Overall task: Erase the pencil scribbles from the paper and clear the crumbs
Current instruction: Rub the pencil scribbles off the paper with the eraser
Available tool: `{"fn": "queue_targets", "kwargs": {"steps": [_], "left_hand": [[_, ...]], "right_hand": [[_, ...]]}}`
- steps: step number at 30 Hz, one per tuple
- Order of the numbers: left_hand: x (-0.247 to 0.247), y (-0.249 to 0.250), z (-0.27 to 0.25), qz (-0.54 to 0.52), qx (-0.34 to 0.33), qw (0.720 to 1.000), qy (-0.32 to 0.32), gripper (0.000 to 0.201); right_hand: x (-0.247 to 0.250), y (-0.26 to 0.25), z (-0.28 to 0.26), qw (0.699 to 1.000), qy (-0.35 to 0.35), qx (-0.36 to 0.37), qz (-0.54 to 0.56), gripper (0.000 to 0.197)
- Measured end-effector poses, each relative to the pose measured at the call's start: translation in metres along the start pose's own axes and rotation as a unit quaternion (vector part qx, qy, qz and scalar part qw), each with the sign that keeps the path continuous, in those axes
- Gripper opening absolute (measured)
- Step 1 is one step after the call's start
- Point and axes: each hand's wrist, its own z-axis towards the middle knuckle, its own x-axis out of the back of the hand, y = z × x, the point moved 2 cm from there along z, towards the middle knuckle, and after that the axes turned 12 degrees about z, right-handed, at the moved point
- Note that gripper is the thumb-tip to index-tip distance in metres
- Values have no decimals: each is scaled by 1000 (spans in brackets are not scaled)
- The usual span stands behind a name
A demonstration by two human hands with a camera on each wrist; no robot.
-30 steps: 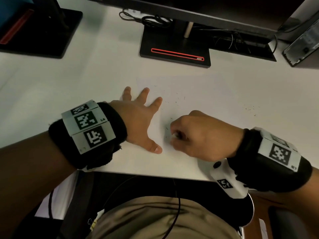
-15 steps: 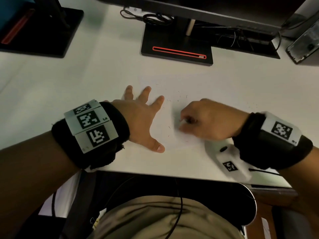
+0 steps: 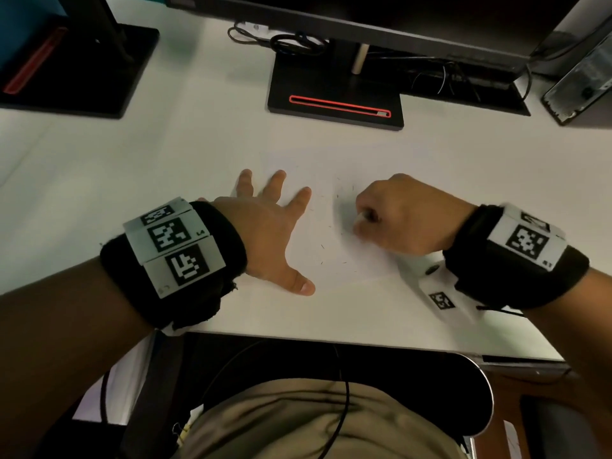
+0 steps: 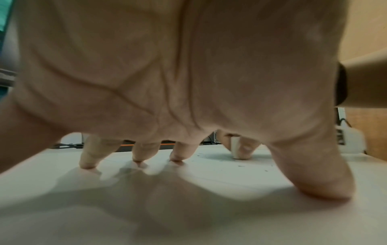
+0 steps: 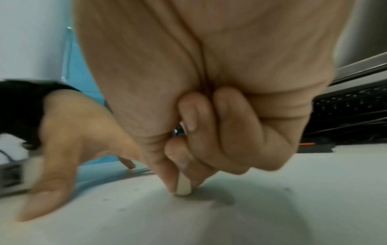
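A white sheet of paper [image 3: 371,167] lies on the white desk, hard to tell from it. My left hand [image 3: 275,226] presses flat on the sheet's left part with fingers spread. My right hand [image 3: 397,217] pinches a small white eraser [image 5: 184,185] between thumb and fingers, its tip touching the paper. The same eraser [image 4: 237,149] shows in the left wrist view beyond my fingertips [image 4: 176,157]. Dark eraser crumbs [image 3: 326,250] lie scattered on the paper between the two hands.
A black monitor base [image 3: 334,97] with a red slot stands behind the paper, with cables [image 3: 291,41] beside it. A second black base [image 3: 76,67] sits at the back left. The desk's front edge [image 3: 331,342] runs just below my wrists.
My right hand with the eraser has moved away from me and to the right across the paper. The left hand has stayed pressed in place.
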Motion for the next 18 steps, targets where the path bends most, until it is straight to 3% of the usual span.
{"fn": "queue_targets", "kwargs": {"steps": [4, 9, 14, 18], "left_hand": [[-2, -1, 1, -4, -3, 1000, -4, 140], [0, 1, -1, -5, 1, 1000, 0, 139], [-4, -2, 0, -6, -3, 1000, 0, 140], [0, 2, -1, -10, 0, 1000, -3, 140]], "right_hand": [[-21, -17, -18, 996, -62, 62, 27, 28], [3, 14, -10, 1000, -1, 2, 5, 31], [-18, -5, -20, 996, -57, 65, 26, 28], [6, 16, -9, 1000, -19, -10, 1, 31]]}}
